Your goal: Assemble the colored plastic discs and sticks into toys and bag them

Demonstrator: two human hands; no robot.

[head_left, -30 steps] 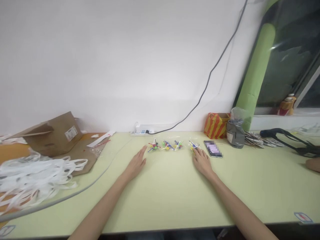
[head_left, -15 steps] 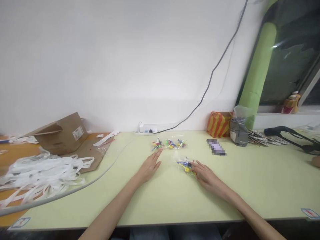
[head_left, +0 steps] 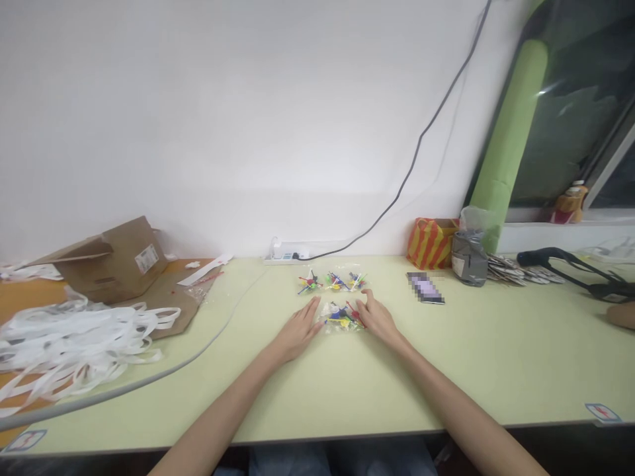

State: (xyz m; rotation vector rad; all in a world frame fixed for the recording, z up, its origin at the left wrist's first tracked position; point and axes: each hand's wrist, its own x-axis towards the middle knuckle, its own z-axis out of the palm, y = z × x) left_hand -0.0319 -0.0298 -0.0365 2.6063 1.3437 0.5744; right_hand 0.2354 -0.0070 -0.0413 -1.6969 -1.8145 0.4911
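Observation:
A clear plastic bag of small colourful plastic pieces (head_left: 341, 317) lies on the pale green table between my hands. My left hand (head_left: 296, 332) rests flat on the table with its fingers stretched out, its fingertips by the bag's left edge. At the bag's right end, my right hand (head_left: 378, 318) touches the plastic, its fingers apart and partly bent. Just behind are more such bags, one bag on the left (head_left: 309, 282) and others side by side (head_left: 343, 280) to its right.
A power strip (head_left: 285, 255) sits against the wall, its dark cable rising right. Left are a cardboard box (head_left: 116, 261), white straps (head_left: 74, 337) and a grey cable (head_left: 198, 350). Rightward lie a phone (head_left: 425, 288), a striped bag (head_left: 430, 243), a grey bag (head_left: 469, 258) and a black frame-like object (head_left: 565, 261).
The nearer bag has slid left with my right hand, now lying between both hands. My left hand has stayed nearly in place. The camera view has shifted slightly.

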